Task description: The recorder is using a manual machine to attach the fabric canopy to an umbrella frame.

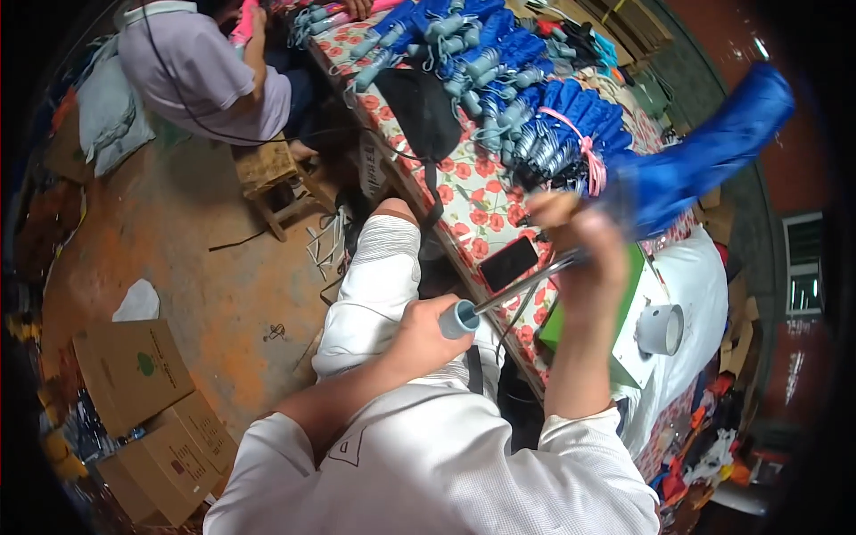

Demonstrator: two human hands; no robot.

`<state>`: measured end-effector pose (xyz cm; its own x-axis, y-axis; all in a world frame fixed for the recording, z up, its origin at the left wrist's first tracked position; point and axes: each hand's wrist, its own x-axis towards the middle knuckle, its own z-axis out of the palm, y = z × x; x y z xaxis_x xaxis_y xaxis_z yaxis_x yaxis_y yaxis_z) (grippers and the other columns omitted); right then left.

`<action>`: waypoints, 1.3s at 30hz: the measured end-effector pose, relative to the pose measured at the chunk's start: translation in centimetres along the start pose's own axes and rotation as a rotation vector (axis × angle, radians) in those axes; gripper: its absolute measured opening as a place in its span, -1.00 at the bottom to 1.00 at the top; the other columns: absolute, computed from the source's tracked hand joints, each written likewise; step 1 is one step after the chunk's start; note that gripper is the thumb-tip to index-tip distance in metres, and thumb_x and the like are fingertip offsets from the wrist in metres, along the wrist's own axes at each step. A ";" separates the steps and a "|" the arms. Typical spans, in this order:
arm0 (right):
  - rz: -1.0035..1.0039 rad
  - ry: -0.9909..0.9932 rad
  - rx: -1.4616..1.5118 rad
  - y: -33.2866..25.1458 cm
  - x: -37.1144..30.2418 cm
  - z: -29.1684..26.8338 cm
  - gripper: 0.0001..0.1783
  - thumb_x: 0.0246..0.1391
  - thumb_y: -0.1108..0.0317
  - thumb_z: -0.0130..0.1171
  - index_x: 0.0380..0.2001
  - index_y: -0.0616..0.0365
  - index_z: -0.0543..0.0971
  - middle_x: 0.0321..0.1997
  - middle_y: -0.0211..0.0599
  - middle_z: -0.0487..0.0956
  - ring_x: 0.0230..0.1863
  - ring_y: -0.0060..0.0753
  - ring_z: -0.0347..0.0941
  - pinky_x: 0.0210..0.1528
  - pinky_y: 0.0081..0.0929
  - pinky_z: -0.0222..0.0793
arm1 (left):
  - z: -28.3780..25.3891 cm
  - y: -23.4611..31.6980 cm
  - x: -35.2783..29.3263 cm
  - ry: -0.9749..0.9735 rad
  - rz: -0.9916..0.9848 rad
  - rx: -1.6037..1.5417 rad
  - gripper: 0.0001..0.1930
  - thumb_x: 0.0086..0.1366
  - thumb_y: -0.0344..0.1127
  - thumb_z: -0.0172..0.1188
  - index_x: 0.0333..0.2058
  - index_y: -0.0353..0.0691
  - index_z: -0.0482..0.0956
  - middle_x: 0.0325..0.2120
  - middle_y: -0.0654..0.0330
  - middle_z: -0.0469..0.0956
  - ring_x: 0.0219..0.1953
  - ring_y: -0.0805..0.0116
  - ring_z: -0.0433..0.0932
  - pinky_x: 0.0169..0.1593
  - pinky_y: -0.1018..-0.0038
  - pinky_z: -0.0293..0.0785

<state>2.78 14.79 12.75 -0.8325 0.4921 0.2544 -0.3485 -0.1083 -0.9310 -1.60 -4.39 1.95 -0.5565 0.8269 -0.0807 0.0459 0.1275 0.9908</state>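
Note:
A blue umbrella (713, 165) with a bare metal shaft stretches across in front of me, tilted up to the right. My left hand (426, 337) is closed around its grey handle (458, 319), low over my lap. Higher up, my right hand (596, 254) is wrapped about the shaft near the bottom of the blue cloth; motion smears its fingers. The cloth is gathered, not spread, and its far end is blurred. Beyond my right hand, a bundle of blue umbrellas (580, 116) tied with a pink ribbon lies on the flowered tablecloth (464, 192).
A dark phone (508, 264) and a black cloth item (419, 111) lie on the table. By my right forearm stands a green and white box (624, 357) with a grey cylinder. Another person (201, 71) sits by a wooden stool (265, 167). Cardboard boxes (134, 370) stand left.

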 end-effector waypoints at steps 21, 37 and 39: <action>0.699 0.211 -0.052 9.7 -17.6 -2.8 -0.49 0.23 0.24 0.17 0.14 0.34 0.38 -0.12 -0.26 0.56 -0.21 -0.56 0.43 -0.09 -0.69 0.33 | -3.3 6.4 24.6 0.231 0.021 0.007 -0.25 0.03 -0.20 0.40 0.15 -0.40 0.31 -0.32 -0.01 0.59 -0.42 0.23 0.58 -0.31 0.36 0.55; 1.292 0.638 -1.693 0.6 -48.2 -30.2 -0.60 -0.01 0.12 0.08 -0.37 0.28 0.66 -0.34 0.09 0.61 -0.35 0.15 0.51 -0.27 -0.05 0.41 | 1.8 -14.5 6.8 -0.108 0.137 0.438 -0.76 0.16 -0.48 0.19 -0.16 -0.38 0.60 -0.47 0.15 0.59 -0.49 0.37 0.48 -0.34 0.52 0.45; 1.244 0.638 -1.666 3.0 -49.7 -34.4 -0.56 0.03 0.07 0.01 -0.28 0.25 0.60 -0.24 0.05 0.55 -0.25 0.12 0.45 -0.17 -0.07 0.34 | 2.6 -13.7 6.3 -0.103 0.105 0.411 -0.77 0.16 -0.48 0.18 -0.19 -0.37 0.61 -0.51 0.16 0.58 -0.53 0.38 0.46 -0.38 0.52 0.44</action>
<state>57.95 19.68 -11.65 0.0659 0.9623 -0.2639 0.9944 -0.0413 0.0977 -3.59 0.50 -12.38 -0.4467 0.8946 -0.0127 0.4358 0.2300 0.8701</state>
